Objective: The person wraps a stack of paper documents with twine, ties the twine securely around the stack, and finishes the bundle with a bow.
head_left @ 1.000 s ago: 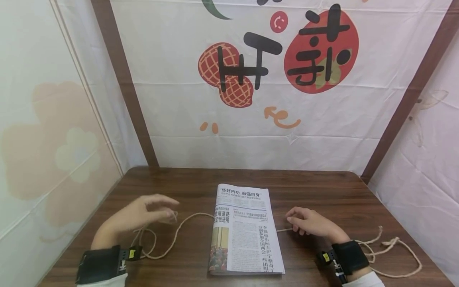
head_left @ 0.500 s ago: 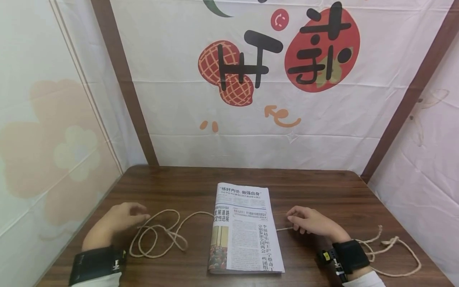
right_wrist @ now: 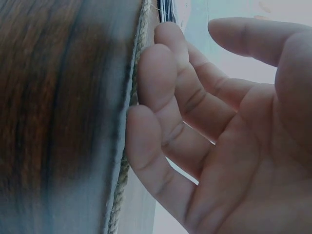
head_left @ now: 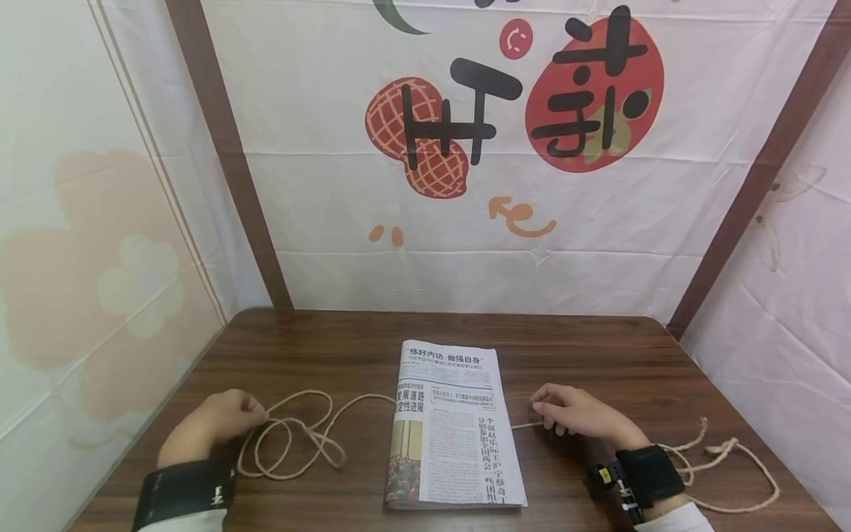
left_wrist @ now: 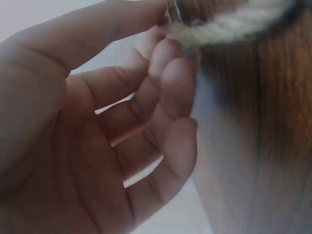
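Observation:
A folded newspaper [head_left: 459,451] lies flat in the middle of the table in the head view. Twine [head_left: 366,397] runs out from under its left edge and lies in loose loops. My left hand [head_left: 216,420] is at the outer end of those loops; its thumb and forefinger pinch the twine [left_wrist: 234,27] in the left wrist view. To the right of the paper, my right hand [head_left: 581,415] rests with loosely bent fingers over the twine. In the right wrist view the twine [right_wrist: 119,190] passes behind its fingertips, with thumb and fingers apart.
The brown wooden table [head_left: 332,332] is bounded by white printed curtains [head_left: 319,273] at the back and sides. More twine [head_left: 738,510] lies looped near the right wrist, partly hidden by the forearm.
My left hand has let the twine drop, drawn back left, then lowered and taken hold of the twine's end. The loops now lie on the table. My right hand has not moved.

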The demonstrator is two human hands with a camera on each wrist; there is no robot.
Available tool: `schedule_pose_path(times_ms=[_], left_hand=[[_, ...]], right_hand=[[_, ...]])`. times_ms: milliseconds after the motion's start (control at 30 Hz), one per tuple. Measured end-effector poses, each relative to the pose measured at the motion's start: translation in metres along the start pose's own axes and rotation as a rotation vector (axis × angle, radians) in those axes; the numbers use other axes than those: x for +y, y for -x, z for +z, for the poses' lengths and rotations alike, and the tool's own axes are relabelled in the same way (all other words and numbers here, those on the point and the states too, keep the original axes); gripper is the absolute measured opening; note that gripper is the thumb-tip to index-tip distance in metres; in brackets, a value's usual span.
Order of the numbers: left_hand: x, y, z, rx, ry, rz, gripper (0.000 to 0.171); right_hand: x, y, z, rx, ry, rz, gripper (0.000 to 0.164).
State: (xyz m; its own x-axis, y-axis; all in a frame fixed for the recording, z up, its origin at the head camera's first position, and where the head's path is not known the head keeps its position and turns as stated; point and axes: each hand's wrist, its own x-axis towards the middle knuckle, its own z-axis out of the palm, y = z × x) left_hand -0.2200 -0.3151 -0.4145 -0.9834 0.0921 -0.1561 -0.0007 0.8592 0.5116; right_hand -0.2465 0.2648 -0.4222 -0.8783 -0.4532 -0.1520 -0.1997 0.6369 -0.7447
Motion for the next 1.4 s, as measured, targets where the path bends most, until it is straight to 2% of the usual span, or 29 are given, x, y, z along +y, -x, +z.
schedule_pose_path(times_ms=[67, 133, 300, 400, 500, 567, 667, 767, 867, 1000, 1100, 1167, 1267, 1400], left_hand=[[0.002, 0.000, -0.004, 0.027, -0.004, 0.043, 0.021], [0.005, 0.001, -0.008, 0.084, -0.007, 0.081, 0.022], [0.018, 0.000, -0.014, 0.348, -0.043, 0.201, 0.019], [0.028, 0.000, -0.015, 0.510, -0.029, 0.302, 0.012], [0.038, -0.002, -0.014, 0.589, 0.018, 0.387, 0.014], [0.044, -0.003, -0.012, 0.591, 0.060, 0.408, 0.014], [0.048, -0.007, -0.007, 0.570, 0.096, 0.407, 0.014], [0.048, -0.011, -0.004, 0.561, 0.135, 0.401, 0.021], [0.049, -0.012, -0.003, 0.534, 0.208, 0.346, 0.031], [0.055, -0.010, -0.005, 0.488, 0.324, 0.215, 0.039], [0.062, -0.011, -0.006, 0.493, 0.359, 0.153, 0.041], [0.066, -0.012, -0.006, 0.508, 0.363, 0.134, 0.042], [0.074, -0.017, -0.003, 0.518, 0.388, 0.153, 0.042], [0.087, -0.027, 0.002, 0.502, 0.475, 0.229, 0.041]], right_hand=[[0.000, 0.000, 0.000, -0.004, 0.002, 0.001, 0.034], [0.000, 0.000, -0.001, -0.004, 0.004, 0.001, 0.034], [-0.003, 0.001, -0.002, 0.003, 0.011, 0.002, 0.034], [-0.004, 0.001, -0.002, 0.004, 0.014, 0.004, 0.034], [-0.003, 0.001, -0.002, 0.003, 0.012, 0.003, 0.034], [-0.003, 0.001, -0.003, 0.002, 0.012, -0.002, 0.034], [-0.001, 0.000, -0.004, -0.002, 0.009, -0.007, 0.034], [0.000, -0.001, -0.005, -0.005, 0.004, -0.009, 0.034], [0.000, -0.001, -0.005, -0.005, -0.005, -0.008, 0.034], [0.001, -0.001, -0.006, -0.001, -0.009, -0.009, 0.034], [0.002, -0.001, -0.007, 0.001, -0.005, -0.007, 0.034], [0.004, -0.002, -0.008, 0.004, 0.000, -0.002, 0.034], [0.006, -0.002, -0.009, 0.013, 0.001, 0.008, 0.034], [0.009, -0.002, -0.010, 0.022, -0.013, 0.011, 0.034]])
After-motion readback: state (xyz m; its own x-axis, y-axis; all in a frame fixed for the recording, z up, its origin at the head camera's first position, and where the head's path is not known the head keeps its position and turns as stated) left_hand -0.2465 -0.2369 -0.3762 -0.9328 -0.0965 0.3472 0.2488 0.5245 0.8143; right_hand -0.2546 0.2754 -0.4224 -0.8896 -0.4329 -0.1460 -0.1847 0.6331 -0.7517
